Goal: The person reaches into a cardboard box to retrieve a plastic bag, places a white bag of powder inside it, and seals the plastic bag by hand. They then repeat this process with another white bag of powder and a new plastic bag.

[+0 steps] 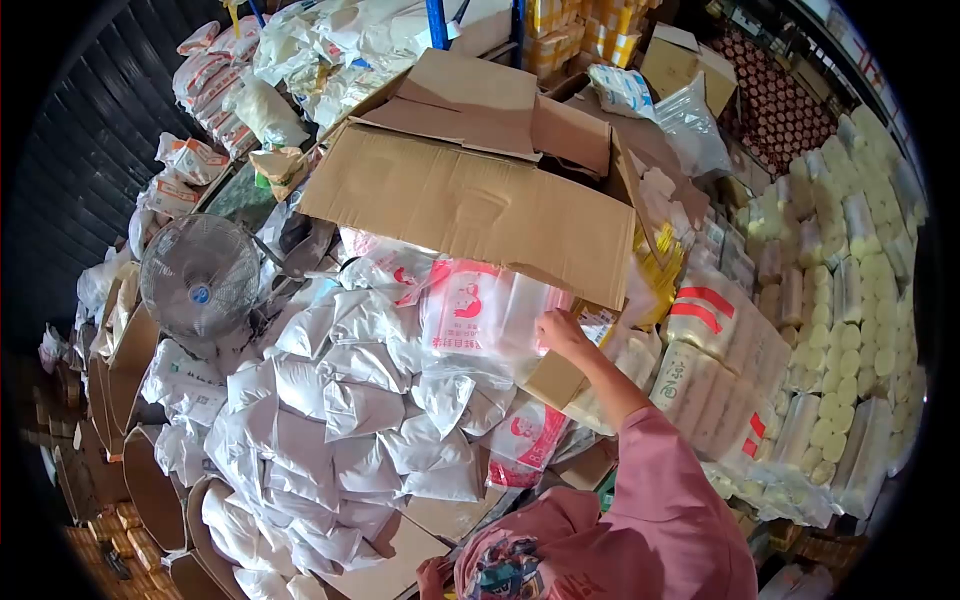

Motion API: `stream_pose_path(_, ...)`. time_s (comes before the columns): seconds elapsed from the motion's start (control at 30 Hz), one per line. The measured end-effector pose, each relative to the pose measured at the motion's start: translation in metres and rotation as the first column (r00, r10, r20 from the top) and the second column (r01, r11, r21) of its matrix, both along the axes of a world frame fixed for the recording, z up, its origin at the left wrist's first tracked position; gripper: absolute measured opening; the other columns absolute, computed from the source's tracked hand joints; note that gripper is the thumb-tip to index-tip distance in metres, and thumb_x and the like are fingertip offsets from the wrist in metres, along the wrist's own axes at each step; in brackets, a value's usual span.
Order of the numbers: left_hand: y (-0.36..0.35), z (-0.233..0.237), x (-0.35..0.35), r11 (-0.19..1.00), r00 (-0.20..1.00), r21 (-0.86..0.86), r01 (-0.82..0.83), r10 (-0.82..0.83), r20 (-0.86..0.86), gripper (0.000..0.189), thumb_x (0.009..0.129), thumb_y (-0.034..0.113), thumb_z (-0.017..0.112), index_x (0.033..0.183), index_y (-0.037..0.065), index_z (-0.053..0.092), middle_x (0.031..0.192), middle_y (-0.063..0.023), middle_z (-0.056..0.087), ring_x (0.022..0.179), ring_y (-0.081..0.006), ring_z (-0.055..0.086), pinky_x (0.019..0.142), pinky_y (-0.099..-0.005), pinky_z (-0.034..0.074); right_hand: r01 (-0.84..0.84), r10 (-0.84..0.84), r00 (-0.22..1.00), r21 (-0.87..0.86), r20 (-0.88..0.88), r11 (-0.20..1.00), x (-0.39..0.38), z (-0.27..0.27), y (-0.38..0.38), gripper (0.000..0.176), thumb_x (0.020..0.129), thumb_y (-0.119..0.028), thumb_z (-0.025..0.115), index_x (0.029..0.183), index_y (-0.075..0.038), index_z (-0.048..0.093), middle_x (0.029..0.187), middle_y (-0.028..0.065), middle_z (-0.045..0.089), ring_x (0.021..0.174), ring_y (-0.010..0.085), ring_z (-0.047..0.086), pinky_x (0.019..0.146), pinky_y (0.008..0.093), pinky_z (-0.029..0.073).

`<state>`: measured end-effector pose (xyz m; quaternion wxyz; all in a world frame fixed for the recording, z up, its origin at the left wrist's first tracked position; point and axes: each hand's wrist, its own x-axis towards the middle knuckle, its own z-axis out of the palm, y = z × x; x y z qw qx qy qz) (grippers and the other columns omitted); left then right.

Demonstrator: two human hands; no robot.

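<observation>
My right hand (566,332) reaches forward from a pink sleeve, fingers curled closed at the right edge of a clear plastic bag (470,305) with red print. The bag lies flat below the front flap of a large cardboard box (470,195). Another red-printed plastic bag (527,440) rests nearer to me, beside a heap of filled white bags (365,405). A small cardboard box (556,378) sits just below my right hand. My left hand is out of sight; only part of a pink sleeve (432,577) shows at the bottom edge.
A round fan (198,277) stands at the left. Wrapped packs with red stripes (715,375) and stacked pale rolls (850,300) fill the right side. Behind are heaped white sacks (210,90), yellow-taped cartons (590,30) and a blue post (437,25).
</observation>
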<state>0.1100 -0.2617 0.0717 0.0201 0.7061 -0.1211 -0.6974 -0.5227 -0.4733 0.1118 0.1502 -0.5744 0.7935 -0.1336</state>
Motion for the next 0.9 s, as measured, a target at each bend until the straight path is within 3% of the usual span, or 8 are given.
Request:
stream_pose_path(0.33, 0.051, -0.090, 0.058, 0.936, 0.998, -0.352, -0.023, -0.001, -0.067, 0.026, 0.088, 0.024, 0.062, 0.102, 0.002, 0.062, 0.087, -0.0078, 0.066, 0.079, -0.0218, 0.063, 0.071, -0.0315, 0.053, 0.037, 0.040, 0.955, -0.253, 0.294, 0.967, 0.011, 0.079, -0.014, 0.006, 0.077, -0.010, 0.062, 0.078, -0.004, 0.063, 0.078, 0.0152, 0.066, 0.079, 0.0316, 0.065, 0.068, 0.0392, 0.049)
stream_pose_path(0.53, -0.061, 0.018, -0.040, 0.899, 0.999, -0.436, -0.040, 0.034, -0.022, 0.020, 0.090, 0.016, 0.055, 0.095, -0.002, 0.060, 0.089, -0.0138, 0.067, 0.079, -0.0259, 0.068, 0.067, -0.0337, 0.056, -0.342, 0.405, 0.914, -0.476, 0.033, 0.811, 0.069, 0.150, -0.062, 0.020, 0.079, -0.004, 0.058, 0.097, -0.002, 0.065, 0.088, 0.0211, 0.065, 0.083, 0.0346, 0.065, 0.072, 0.0406, 0.052)
stream_pose_path(0.63, -0.111, 0.046, -0.064, 0.731, 0.974, -0.653, -0.199, 0.075, -0.214, 0.026, 0.094, 0.022, 0.049, 0.105, 0.000, 0.058, 0.097, -0.0123, 0.067, 0.090, -0.0251, 0.067, 0.077, -0.0371, 0.054, -0.447, 0.546, 0.809, -0.377, 0.216, 0.811, 0.172, 0.141, -0.108, 0.014, 0.085, -0.010, 0.053, 0.094, -0.005, 0.063, 0.083, 0.0157, 0.063, 0.082, 0.0299, 0.064, 0.073, 0.0372, 0.052)
stream_pose_path(0.67, -0.133, 0.042, -0.048, 0.680, 0.758, -0.515, -0.522, 0.092, -0.645, 0.027, 0.094, 0.023, 0.048, 0.107, 0.001, 0.057, 0.099, -0.0112, 0.067, 0.095, -0.0249, 0.065, 0.082, -0.0390, 0.052, -0.502, 0.669, 0.465, -0.450, 0.580, 0.739, 0.254, 0.126, -0.085, 0.016, 0.086, -0.015, 0.055, 0.096, -0.005, 0.064, 0.085, 0.0132, 0.064, 0.081, 0.0256, 0.063, 0.070, 0.0351, 0.051)
stream_pose_path(0.7, -0.155, 0.040, -0.038, 0.644, 0.366, -0.240, -0.726, 0.067, -0.928, 0.029, 0.095, 0.024, 0.047, 0.109, 0.001, 0.057, 0.101, -0.0101, 0.067, 0.101, -0.0247, 0.063, 0.087, -0.0409, 0.050, -0.464, 0.408, -0.212, -0.459, 0.888, 0.758, 0.334, 0.112, -0.063, 0.020, 0.087, -0.020, 0.057, 0.097, -0.005, 0.066, 0.086, 0.0108, 0.065, 0.079, 0.0212, 0.062, 0.068, 0.0330, 0.049)
stream_pose_path(0.73, -0.158, 0.063, -0.046, 0.513, 0.427, -0.267, -0.816, 0.221, -0.877, 0.027, 0.093, 0.025, 0.050, 0.104, 0.001, 0.059, 0.096, -0.0085, 0.065, 0.096, -0.0224, 0.062, 0.081, -0.0371, 0.050, -0.534, 0.027, -0.543, -0.370, 0.839, 0.760, 0.414, 0.099, -0.041, 0.024, 0.087, -0.025, 0.059, 0.099, -0.006, 0.067, 0.088, 0.0083, 0.066, 0.077, 0.0168, 0.062, 0.065, 0.0309, 0.048)
stream_pose_path(0.83, -0.135, 0.157, -0.032, 0.244, 0.535, -0.481, -0.842, 0.490, -0.688, 0.026, 0.091, 0.025, 0.055, 0.101, 0.002, 0.061, 0.091, -0.0071, 0.064, 0.091, -0.0201, 0.061, 0.074, -0.0331, 0.049, -0.720, 0.691, -0.597, -0.652, 0.407, -0.238, 0.534, 0.170, 0.043, 0.024, 0.087, -0.026, 0.060, 0.097, -0.005, 0.067, 0.086, 0.0078, 0.066, 0.076, 0.0162, 0.061, 0.064, 0.0306, 0.048)
stream_pose_path(0.9, -0.101, 0.183, -0.001, 0.177, 0.576, -0.600, -0.780, 0.578, -0.578, 0.026, 0.091, 0.024, 0.056, 0.102, 0.001, 0.062, 0.091, -0.0074, 0.065, 0.091, -0.0200, 0.061, 0.074, -0.0328, 0.050, -0.612, 0.624, -0.738, -0.647, 0.259, -0.455, 0.572, 0.207, 0.075, 0.025, 0.087, -0.027, 0.061, 0.096, -0.005, 0.067, 0.085, 0.0074, 0.066, 0.075, 0.0158, 0.061, 0.064, 0.0304, 0.048)
